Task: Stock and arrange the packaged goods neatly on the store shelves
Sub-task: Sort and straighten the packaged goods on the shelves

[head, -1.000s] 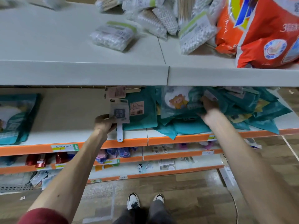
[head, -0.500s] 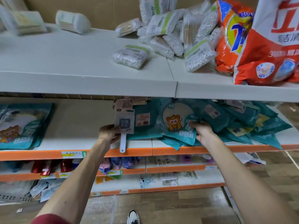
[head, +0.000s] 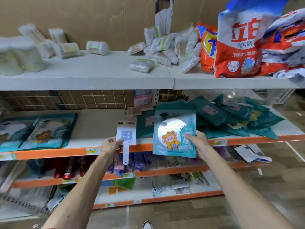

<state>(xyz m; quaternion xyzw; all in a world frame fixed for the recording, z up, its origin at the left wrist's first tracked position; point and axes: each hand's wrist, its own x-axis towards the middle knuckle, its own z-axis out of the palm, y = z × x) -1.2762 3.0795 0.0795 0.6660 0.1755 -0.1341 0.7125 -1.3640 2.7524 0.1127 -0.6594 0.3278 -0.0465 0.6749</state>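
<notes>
Arms reach forward from the bottom of the view, and the tip of one white shoe [head: 147,225] shows on the wood floor [head: 264,187] between them.

The left hand [head: 110,145] pinches a small white card pack [head: 126,134], thumb on the front and fingers behind. A thin white handle hangs down from the pack. It crosses in front of the orange edge of the middle shelf [head: 66,152].

The right hand [head: 197,142] grips a teal pouch [head: 173,136] by its right side, thumb on the front. The pouch has a silver round window and a little cartoon figure in yellow. It is held upright in the air in front of the shelf edge, just beside the white card pack.

Behind it on the middle shelf lies a messy pile of teal pouches [head: 231,119], tipped every way. Far to the left on the same shelf, more teal pouches [head: 49,129] lie flat side by side.

Higher up is a white top shelf [head: 99,71]. On it, packs of cotton swabs [head: 165,50] sit in a heap, touching big red and orange bags of washing powder [head: 237,52] on the right. More blurry packs sit at its left end. A brown cardboard wall [head: 82,17] stands at the very back.
</notes>
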